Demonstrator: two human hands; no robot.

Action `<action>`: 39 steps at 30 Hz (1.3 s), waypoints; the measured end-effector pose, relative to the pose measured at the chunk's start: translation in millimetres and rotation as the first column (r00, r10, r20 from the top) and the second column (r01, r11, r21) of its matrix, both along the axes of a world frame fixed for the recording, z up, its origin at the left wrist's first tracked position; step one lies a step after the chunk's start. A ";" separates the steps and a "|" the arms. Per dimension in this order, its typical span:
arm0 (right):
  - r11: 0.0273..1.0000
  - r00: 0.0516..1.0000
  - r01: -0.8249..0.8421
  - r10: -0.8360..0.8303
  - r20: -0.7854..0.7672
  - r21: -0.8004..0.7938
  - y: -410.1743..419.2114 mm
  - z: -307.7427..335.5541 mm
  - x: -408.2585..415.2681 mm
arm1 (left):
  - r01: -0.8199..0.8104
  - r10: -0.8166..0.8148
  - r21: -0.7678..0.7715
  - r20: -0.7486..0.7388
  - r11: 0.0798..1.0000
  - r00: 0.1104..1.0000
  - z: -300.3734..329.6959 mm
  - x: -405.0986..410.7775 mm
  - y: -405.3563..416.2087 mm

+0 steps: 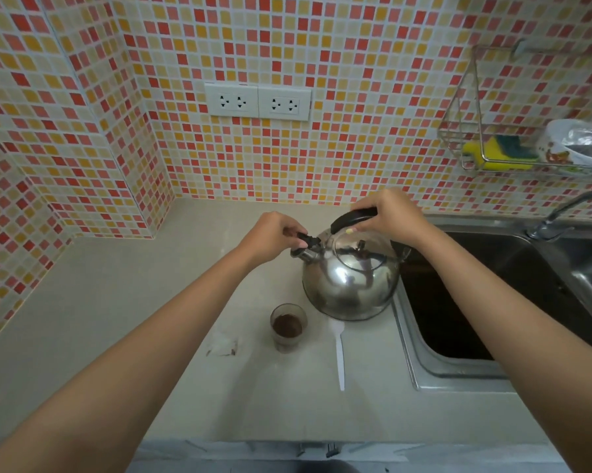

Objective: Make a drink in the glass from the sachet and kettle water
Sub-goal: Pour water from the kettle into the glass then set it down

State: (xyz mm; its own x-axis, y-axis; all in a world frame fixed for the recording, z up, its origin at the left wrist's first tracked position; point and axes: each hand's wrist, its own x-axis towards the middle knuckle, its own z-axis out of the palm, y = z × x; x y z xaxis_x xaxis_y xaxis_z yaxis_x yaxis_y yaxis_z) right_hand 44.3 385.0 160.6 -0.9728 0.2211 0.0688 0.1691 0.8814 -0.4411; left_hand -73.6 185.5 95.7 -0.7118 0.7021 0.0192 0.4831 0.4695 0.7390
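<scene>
Kettle (350, 285), steel, likely heavy and hot: right hand (386, 213) closed round its black handle (352, 216), left hand (274, 237) pinching the spout cap (306, 238) at nine o'clock; glass (288, 327) at seven.

Light is even and soft across the scene, moderately bright, with no single strong source apparent. The kettle (350, 281) carries the only real glare: small white highlights and warped reflections on its polished dome and lid. Shadows are faint and diffuse; a soft one lies on the counter (117, 302) near the glass (288, 327), and the sink (475, 302) basin at the right is very dark, its detail lost. Wide-angle distortion bends the tiled wall (287, 46) and its grout lines outward toward the left and right edges and stretches both forearms in the near corners. The picture is slightly soft overall, and the rack (513, 131) far right is smeared.
</scene>
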 end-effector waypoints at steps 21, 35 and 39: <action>0.994 0.997 0.040 -0.033 0.068 -0.098 80.0 -65.1 -108.1 | -0.176 0.187 -0.260 0.016 0.949 0.982 -25.5 -71.8 92.7; 0.995 0.995 0.044 -0.035 0.089 -0.092 97.5 -67.5 -117.7 | -0.181 0.186 -0.249 -0.004 0.951 0.983 -31.9 -86.7 112.4; 0.997 0.993 0.065 -0.061 0.104 -0.031 94.6 -66.8 -116.5 | -0.196 0.202 -0.221 0.007 0.955 0.979 -34.4 -85.1 110.6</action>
State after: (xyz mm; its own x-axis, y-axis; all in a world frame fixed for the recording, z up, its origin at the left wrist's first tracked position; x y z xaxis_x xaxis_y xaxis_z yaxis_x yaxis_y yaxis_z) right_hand -72.1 479.6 93.8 -0.9584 0.2827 -0.0397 0.2700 0.8523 -0.4480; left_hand -158.6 296.1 61.3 -0.8356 0.5308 -0.1418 0.3428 0.7055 0.6203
